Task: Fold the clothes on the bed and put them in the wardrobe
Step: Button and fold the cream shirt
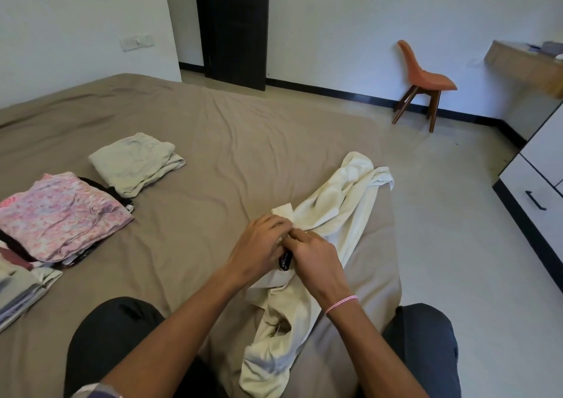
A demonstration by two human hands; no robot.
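Pinching garment point(335, 202) together: left hand point(262, 242), right hand point(315, 256), fingers curled round cloth by black label point(285, 260). Garment sprawls unfolded on bed point(228, 141) corner, trailing beyond grip and back below it. Folded piles point(61, 212) well left.

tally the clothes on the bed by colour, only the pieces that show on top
Cream unfolded garment: 1
Pale beige folded garment: 1
Pink floral folded garment: 1
Total: 3
The stacked layers under and beside the pink one are too hidden to count.
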